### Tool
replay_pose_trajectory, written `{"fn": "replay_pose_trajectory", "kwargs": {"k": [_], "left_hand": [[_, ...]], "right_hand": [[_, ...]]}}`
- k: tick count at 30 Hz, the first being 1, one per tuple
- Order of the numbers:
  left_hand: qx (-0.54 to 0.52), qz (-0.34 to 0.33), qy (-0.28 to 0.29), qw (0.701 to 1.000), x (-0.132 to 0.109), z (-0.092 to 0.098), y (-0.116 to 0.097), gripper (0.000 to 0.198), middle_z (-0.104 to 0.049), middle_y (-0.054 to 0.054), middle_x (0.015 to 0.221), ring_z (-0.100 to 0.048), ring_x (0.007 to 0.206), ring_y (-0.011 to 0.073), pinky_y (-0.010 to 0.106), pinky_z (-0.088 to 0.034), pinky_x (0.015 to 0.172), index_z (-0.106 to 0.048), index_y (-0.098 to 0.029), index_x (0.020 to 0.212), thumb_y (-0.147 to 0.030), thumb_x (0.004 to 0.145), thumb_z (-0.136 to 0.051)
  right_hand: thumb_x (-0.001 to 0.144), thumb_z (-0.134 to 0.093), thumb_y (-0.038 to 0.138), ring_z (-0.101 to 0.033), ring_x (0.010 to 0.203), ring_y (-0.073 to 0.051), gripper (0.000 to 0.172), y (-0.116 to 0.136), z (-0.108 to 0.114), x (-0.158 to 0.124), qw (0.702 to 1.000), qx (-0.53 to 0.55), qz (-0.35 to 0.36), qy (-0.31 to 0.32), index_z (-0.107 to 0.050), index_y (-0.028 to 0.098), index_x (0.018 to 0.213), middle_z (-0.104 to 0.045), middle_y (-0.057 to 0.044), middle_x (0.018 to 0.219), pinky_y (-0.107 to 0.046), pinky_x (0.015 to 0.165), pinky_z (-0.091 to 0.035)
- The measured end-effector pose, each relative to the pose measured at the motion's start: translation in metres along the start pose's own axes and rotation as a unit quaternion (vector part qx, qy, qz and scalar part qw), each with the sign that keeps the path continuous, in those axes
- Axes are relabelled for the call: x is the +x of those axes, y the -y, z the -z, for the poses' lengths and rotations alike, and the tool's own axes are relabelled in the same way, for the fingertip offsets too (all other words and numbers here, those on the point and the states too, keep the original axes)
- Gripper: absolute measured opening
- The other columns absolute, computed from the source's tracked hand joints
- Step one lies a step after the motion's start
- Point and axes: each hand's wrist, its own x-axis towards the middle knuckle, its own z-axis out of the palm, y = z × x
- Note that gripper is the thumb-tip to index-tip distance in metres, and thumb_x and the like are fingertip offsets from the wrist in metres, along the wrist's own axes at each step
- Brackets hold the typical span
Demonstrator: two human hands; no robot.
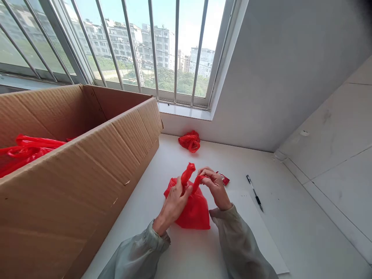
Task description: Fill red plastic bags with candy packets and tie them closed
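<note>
Over the white table [192,254], the left hand [172,205] and right hand [216,188] clamp a red bag [195,214], its inside hidden.

The bag [194,213] is thin, shiny plastic; the box [90,182] matt, ribbed cardboard.

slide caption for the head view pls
Left hand and right hand hold a red plastic bag beside an open cardboard box.

Loose, long sleeves in muted grey-green cover both forearms: the left sleeve [130,255] pale and slightly sheeny, the right sleeve [244,242] duller, nearer olive. The cloth creases softly, bunching around the left cuff [157,235]. The left hand [173,201] and right hand [215,185] are bare.
</note>
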Motion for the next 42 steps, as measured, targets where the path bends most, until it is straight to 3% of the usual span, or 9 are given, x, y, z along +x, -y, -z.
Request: {"fn": "replay_pose_trajectory", "kwargs": {"k": [6,13,17,20,27,30,34,39,42], "left_hand": [[0.131,-0.080,0.088,0.984,-0.004,-0.001,-0.002,0.010,-0.057,0.003,0.083,-0.050,0.076,0.0191,0.031,-0.039,0.067,-0.051,-0.021,0.076,-0.027,0.079,-0.045],[0.045,-0.095,0.146,0.984,0.007,0.013,0.000,0.021,-0.054,0.001,0.074,-0.048,0.069,0.0166,0.027,-0.042,0.061,-0.052,-0.021,0.071,-0.036,0.084,-0.046],[-0.002,-0.066,0.167,0.984,0.009,0.023,-0.011,0.038,-0.052,0.000,0.063,-0.048,0.060,0.0150,0.026,-0.041,0.057,-0.053,-0.020,0.066,-0.045,0.092,-0.039],[-0.056,-0.008,0.186,0.981,0.011,0.030,-0.011,0.036,-0.060,0.002,0.066,-0.054,0.065,0.0155,0.026,-0.044,0.063,-0.061,-0.018,0.069,-0.043,0.091,-0.046],[-0.112,0.012,0.185,0.976,0.010,0.034,-0.007,0.009,-0.067,0.003,0.085,-0.064,0.086,0.0203,0.030,-0.050,0.077,-0.071,-0.019,0.078,-0.026,0.077,-0.065],[-0.093,0.000,0.176,0.980,0.006,0.031,-0.008,0.005,-0.066,0.002,0.078,-0.064,0.080,0.0193,0.029,-0.050,0.072,-0.068,-0.020,0.068,-0.024,0.071,-0.069],[-0.063,-0.024,0.179,0.982,0.002,0.030,-0.009,0.002,-0.065,0.003,0.078,-0.060,0.076,0.0187,0.029,-0.048,0.068,-0.067,-0.019,0.069,-0.018,0.070,-0.065],[-0.043,-0.053,0.158,0.985,0.000,0.031,-0.006,0.005,-0.062,0.001,0.072,-0.054,0.068,0.0148,0.025,-0.044,0.063,-0.062,-0.017,0.070,-0.013,0.069,-0.062],[-0.014,-0.093,0.127,0.987,-0.005,0.031,-0.003,0.004,-0.061,0.000,0.072,-0.053,0.069,0.0141,0.025,-0.043,0.065,-0.059,-0.018,0.071,-0.013,0.072,-0.060]], "right_hand": [[0.069,-0.050,0.005,-0.044,0.057,-0.009,0.016,0.034,-0.031,-0.012,0.946,-0.298,0.105,0.070,-0.057,0.018,0.063,-0.051,0.003,0.065,-0.023,0.056,-0.036],[0.085,-0.059,0.028,-0.059,0.078,-0.015,0.040,0.024,-0.017,-0.010,0.915,-0.351,0.092,0.177,-0.053,0.027,0.124,-0.061,-0.006,0.116,-0.028,0.069,-0.044],[0.086,-0.061,0.035,-0.051,0.062,-0.014,0.015,0.007,0.004,-0.004,0.901,-0.405,0.095,0.120,-0.065,0.026,0.098,-0.064,-0.003,0.087,-0.026,0.058,-0.032],[0.090,-0.055,0.032,-0.037,0.053,-0.012,0.021,0.004,0.004,-0.012,0.905,-0.401,0.109,0.086,-0.061,0.024,0.071,-0.053,0.000,0.066,-0.026,0.055,-0.023],[0.091,-0.050,0.024,-0.035,0.052,-0.012,0.031,0.007,0.002,-0.041,0.913,-0.364,0.063,0.175,-0.058,0.022,0.061,-0.048,0.002,0.055,-0.027,0.054,-0.024],[0.087,-0.059,0.029,-0.046,0.055,-0.012,0.022,0.014,0.010,-0.040,0.912,-0.371,0.018,0.174,-0.067,0.023,0.068,-0.061,0.000,0.064,-0.027,0.055,-0.029],[0.090,-0.055,0.033,-0.056,0.064,-0.013,0.020,0.021,0.009,-0.023,0.954,-0.297,0.034,0.038,-0.071,0.024,0.085,-0.070,-0.003,0.085,-0.027,0.060,-0.038],[0.093,-0.047,0.030,-0.060,0.079,-0.014,0.022,-0.003,-0.009,-0.006,0.974,-0.153,-0.017,0.165,-0.066,0.022,0.100,-0.069,-0.001,0.088,-0.026,0.071,-0.045],[0.093,-0.047,0.031,-0.060,0.084,-0.014,0.023,-0.018,-0.013,-0.008,0.975,-0.151,-0.029,0.158,-0.067,0.022,0.100,-0.069,-0.001,0.093,-0.027,0.077,-0.045]]}}
